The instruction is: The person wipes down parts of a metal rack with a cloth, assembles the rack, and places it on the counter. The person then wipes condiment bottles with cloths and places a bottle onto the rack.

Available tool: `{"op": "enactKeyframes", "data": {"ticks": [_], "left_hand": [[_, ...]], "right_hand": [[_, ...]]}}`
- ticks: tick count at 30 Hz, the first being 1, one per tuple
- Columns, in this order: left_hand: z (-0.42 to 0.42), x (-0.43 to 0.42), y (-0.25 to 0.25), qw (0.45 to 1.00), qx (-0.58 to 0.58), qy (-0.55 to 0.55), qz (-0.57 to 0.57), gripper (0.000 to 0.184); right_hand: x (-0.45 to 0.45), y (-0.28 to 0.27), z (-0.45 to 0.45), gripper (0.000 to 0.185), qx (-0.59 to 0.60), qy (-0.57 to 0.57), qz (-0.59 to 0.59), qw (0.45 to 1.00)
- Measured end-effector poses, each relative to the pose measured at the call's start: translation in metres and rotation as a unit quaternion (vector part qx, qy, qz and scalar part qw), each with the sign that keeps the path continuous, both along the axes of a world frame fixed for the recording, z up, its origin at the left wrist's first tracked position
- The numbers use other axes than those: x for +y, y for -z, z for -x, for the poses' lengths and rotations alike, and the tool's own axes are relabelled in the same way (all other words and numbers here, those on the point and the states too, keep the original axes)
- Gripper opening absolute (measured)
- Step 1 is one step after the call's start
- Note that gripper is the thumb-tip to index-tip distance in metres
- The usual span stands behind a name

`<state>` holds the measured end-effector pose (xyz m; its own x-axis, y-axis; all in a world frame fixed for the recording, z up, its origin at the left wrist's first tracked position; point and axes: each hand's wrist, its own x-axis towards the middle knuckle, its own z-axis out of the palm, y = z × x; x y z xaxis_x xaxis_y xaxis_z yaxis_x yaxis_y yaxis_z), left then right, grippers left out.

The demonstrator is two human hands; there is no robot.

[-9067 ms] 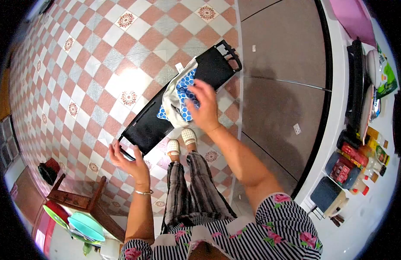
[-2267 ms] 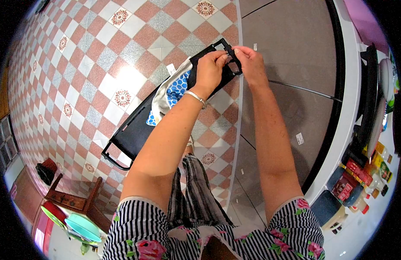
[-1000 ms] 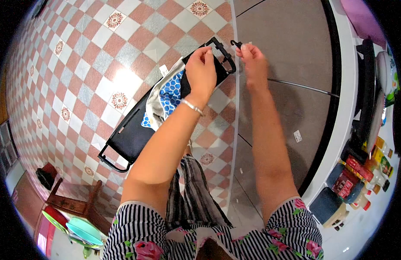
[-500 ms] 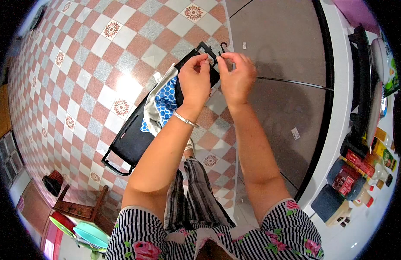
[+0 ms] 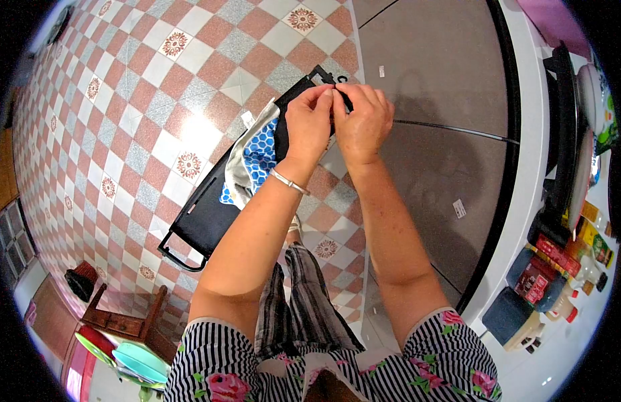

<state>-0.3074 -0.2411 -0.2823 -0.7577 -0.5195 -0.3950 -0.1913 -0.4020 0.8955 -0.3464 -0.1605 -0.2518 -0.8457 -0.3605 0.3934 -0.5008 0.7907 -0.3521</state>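
Observation:
My left hand point(image 5: 309, 127) and my right hand point(image 5: 361, 124) are close together, thumbs and fingertips pinched and nearly touching. A small dark hook point(image 5: 342, 79) shows just past the fingertips of my right hand, which closes around its lower part. What my left fingertips pinch, if anything, is hidden. Beneath my hands is a long black flat board-like thing point(image 5: 210, 224) with open loops at its ends. A cloth point(image 5: 260, 154) with blue hexagons and a pale grey side lies over its middle, beside my left forearm.
Dark cabinet fronts point(image 5: 444, 87) stand along the right, under a white counter point(image 5: 535, 161) with bottles and packets point(image 5: 568, 291). At lower left are a wooden stool point(image 5: 122, 321) and a turquoise basin point(image 5: 141, 362). The floor point(image 5: 149, 100) is checkered tile.
My hands have come together until their fingertips nearly meet. The hook has turned and dropped lower, so less of it shows above my right hand.

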Motion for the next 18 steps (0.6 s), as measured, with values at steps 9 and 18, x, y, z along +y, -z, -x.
{"op": "enactKeyframes", "data": {"ticks": [9, 18], "left_hand": [[0.009, -0.009, -0.002, 0.999, -0.004, 0.035, 0.015, 0.021], [0.014, -0.031, -0.023, 0.951, 0.049, 0.120, 0.279, 0.023]], "right_hand": [[-0.002, 0.002, -0.005, 0.014, -0.022, 0.010, 0.054, 0.998], [0.007, 0.019, 0.011, 0.025, -0.193, 0.044, 0.294, 0.935]]}}
